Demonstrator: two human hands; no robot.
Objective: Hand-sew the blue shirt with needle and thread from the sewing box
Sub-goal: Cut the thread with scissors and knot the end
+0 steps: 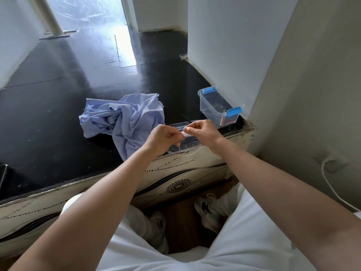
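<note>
Head view: a glossy black tabletop (pixel 58 114) beside white walls (pixel 224 36) carries the crumpled blue shirt (pixel 125 118) and the clear sewing box (pixel 216 106). At its front edge, the left hand (pixel 164 138) and right hand (pixel 203 133) pinch white thread (pixel 192 152) in curled fingers.

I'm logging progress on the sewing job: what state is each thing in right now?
Blue shirt: crumpled on the black table, in neither hand.
Sewing box: upright by the wall, lid off.
Thread: white, pinched between both hands, loose end hanging below.
Left hand: fingers curled, pinching the thread.
Right hand: fingers curled, pinching the thread.
Needle: too small to tell.
</note>
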